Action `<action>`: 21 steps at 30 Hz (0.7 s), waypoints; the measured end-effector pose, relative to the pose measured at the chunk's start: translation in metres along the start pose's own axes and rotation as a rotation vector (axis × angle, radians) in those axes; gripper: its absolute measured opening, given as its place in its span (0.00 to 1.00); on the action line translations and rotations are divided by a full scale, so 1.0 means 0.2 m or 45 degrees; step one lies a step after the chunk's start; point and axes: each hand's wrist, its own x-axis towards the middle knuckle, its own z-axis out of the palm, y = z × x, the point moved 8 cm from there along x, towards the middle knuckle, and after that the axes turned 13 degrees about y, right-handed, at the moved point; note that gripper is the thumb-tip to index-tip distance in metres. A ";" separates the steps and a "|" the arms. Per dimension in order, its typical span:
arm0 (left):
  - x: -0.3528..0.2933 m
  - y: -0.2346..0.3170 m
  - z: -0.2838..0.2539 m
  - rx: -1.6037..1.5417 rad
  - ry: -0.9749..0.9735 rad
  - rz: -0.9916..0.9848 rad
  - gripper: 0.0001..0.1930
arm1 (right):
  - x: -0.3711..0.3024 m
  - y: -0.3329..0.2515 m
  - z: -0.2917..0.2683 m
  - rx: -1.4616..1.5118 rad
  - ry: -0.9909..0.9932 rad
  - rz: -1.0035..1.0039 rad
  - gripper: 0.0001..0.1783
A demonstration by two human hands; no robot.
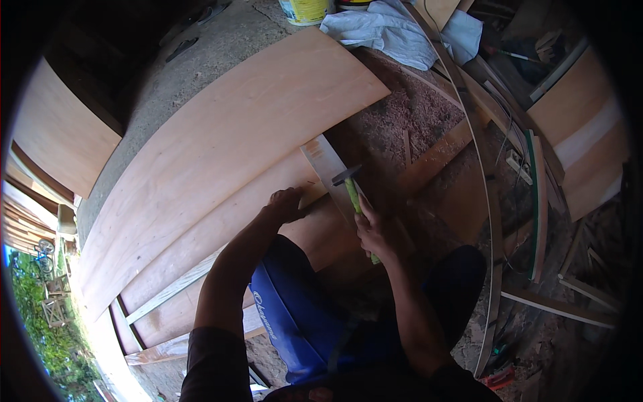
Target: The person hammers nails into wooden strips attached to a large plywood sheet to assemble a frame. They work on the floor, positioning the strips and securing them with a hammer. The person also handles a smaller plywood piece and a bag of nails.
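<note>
My right hand (375, 231) is wrapped round the green handle of a hammer (352, 191). The dark metal hammer head is raised near a pale wooden strip (325, 161), which sticks out from under a large plywood sheet (248, 100). Just to the left, my left hand (287, 202) rests on a lower plywood panel (228, 208), close to its right end. Its fingers are curled in, and what they hold, if anything, is hidden. A small dark mark or nail shows on the panel beyond those fingers, too small to tell which.
My blue-clad knee (284, 295) is against the panels. On the right a long curved wooden strip (487, 194) runs past loose boards, a cable and a power socket (519, 167). A white sack (382, 33) and a yellow bucket (305, 12) stand at the back. Shavings (429, 87) cover the ground.
</note>
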 end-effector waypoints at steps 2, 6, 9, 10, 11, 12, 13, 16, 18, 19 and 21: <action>0.01 0.00 0.00 -0.011 0.015 0.016 0.32 | -0.02 0.04 0.03 0.191 -0.109 0.259 0.30; -0.01 -0.04 0.03 0.001 -0.025 -0.017 0.34 | -0.08 -0.04 0.07 0.096 -0.188 0.406 0.31; -0.03 0.01 0.01 0.024 -0.013 0.012 0.36 | -0.20 -0.10 0.09 0.154 -0.458 0.605 0.30; 0.02 0.01 -0.04 -0.007 -0.084 -0.031 0.36 | -0.18 -0.04 0.08 0.213 -0.419 0.616 0.30; 0.03 0.10 -0.12 -0.067 -0.190 -0.067 0.37 | -0.16 0.02 0.01 0.353 -0.302 0.727 0.31; 0.01 0.11 -0.19 -0.100 -0.288 -0.128 0.37 | -0.17 -0.01 0.00 0.435 -0.282 0.778 0.31; 0.07 -0.01 -0.15 -0.203 -0.019 -0.170 0.39 | -0.19 -0.05 -0.01 0.514 -0.258 0.829 0.31; 0.29 0.02 -0.39 -0.288 0.700 -0.050 0.43 | -0.24 -0.05 0.06 0.509 -0.395 0.794 0.32; 0.47 0.11 -0.46 -0.126 0.715 0.030 0.46 | -0.24 -0.04 0.09 0.467 -0.409 0.709 0.32; 0.56 0.14 -0.46 -0.009 0.585 0.019 0.48 | -0.24 -0.07 0.08 0.466 -0.351 0.670 0.32; 0.63 0.17 -0.35 0.064 0.393 -0.053 0.49 | -0.22 -0.10 0.01 0.550 -0.242 0.750 0.32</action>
